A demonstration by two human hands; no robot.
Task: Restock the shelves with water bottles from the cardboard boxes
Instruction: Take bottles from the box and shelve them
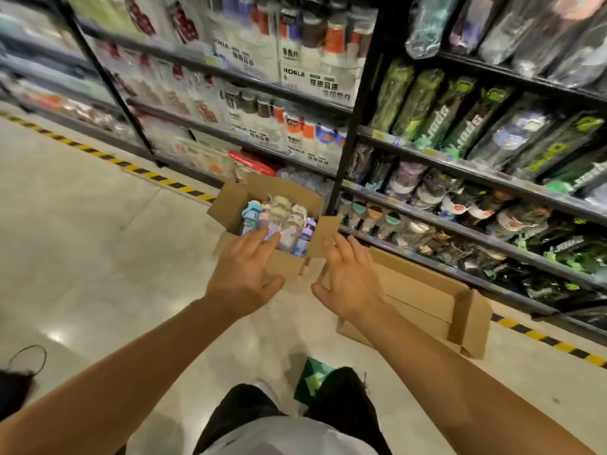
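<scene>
Pale shop floor [92, 257] fronts dark shelves [427, 152]. Left hand [244, 274], grip spread and holding nothing, hovers over wrapped water bottles [279, 221] in the open cardboard box [236, 195]; right hand [349, 280], likewise splayed, is beside its flap.

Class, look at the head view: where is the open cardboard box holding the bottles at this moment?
The open cardboard box sits on the floor at centre frame, against the foot of the shelves, just beyond the left hand and right hand, with a second cardboard box to its right.
</scene>
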